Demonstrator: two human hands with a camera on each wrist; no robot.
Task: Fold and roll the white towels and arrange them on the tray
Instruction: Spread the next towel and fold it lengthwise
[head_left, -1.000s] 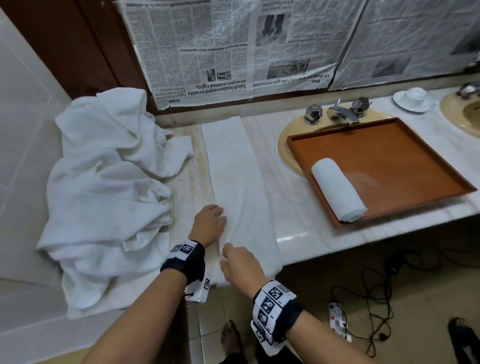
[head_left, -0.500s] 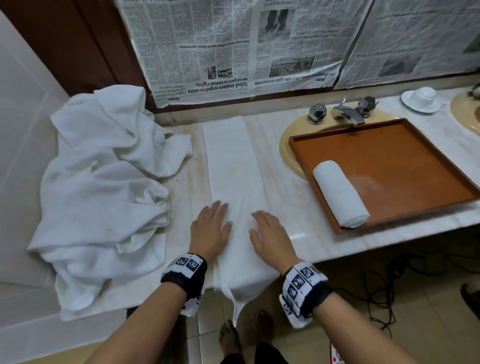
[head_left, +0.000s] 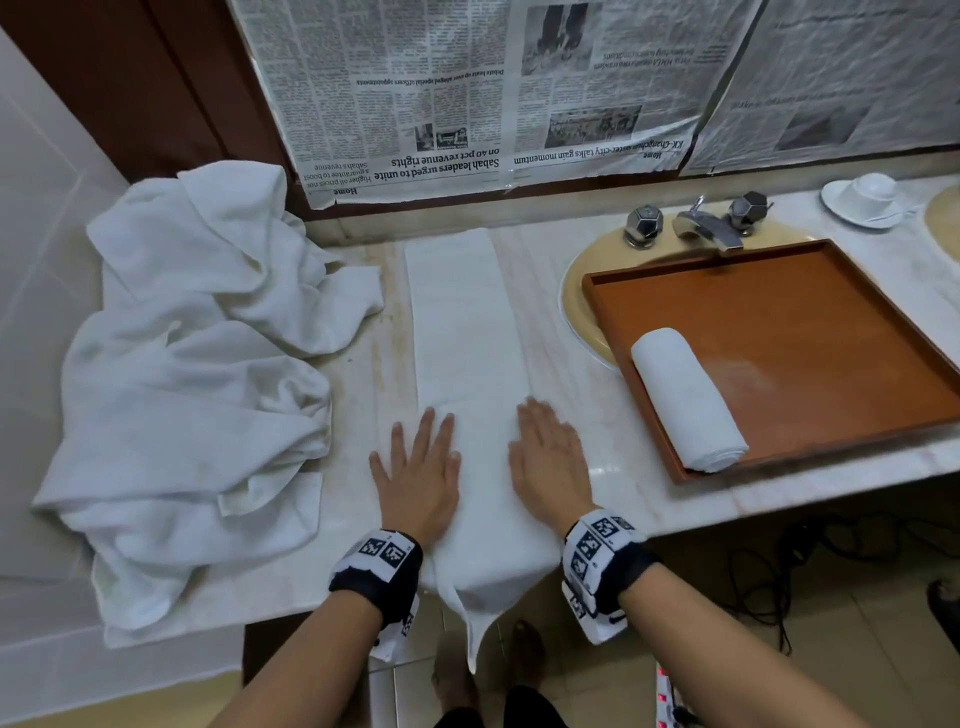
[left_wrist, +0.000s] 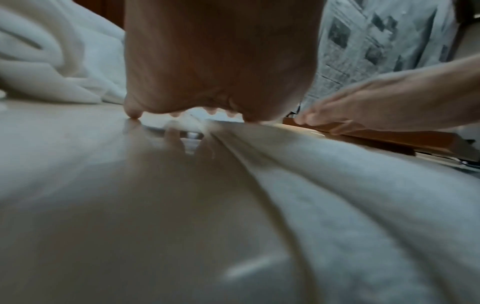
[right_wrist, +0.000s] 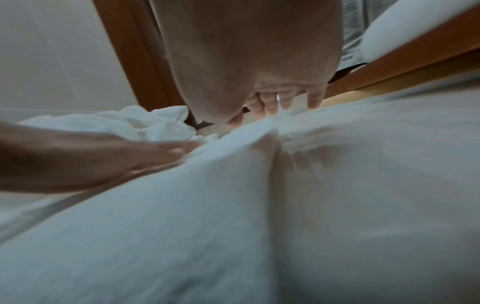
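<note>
A white towel (head_left: 467, 332), folded into a long narrow strip, lies on the marble counter (head_left: 566, 379) and runs from the back wall to the front edge, where its near end hangs over. My left hand (head_left: 415, 467) lies flat on the strip's left edge, fingers straight. My right hand (head_left: 550, 462) lies flat on its right edge. Both press the towel (left_wrist: 350, 195) (right_wrist: 182, 226) near the counter's front. One rolled white towel (head_left: 685, 400) sits in the left part of the brown wooden tray (head_left: 831, 338), which rests over the sink.
A heap of unfolded white towels (head_left: 192, 374) fills the counter's left side. A tap (head_left: 706, 228) stands behind the tray, a cup and saucer (head_left: 867, 200) at the far right. Newspaper covers the wall. Cables and a power strip (head_left: 670, 701) lie on the floor.
Both hands went from pinching the towel's near end to lying flat on it, then slid a little forward along the strip. The near end now hangs over the counter's edge.
</note>
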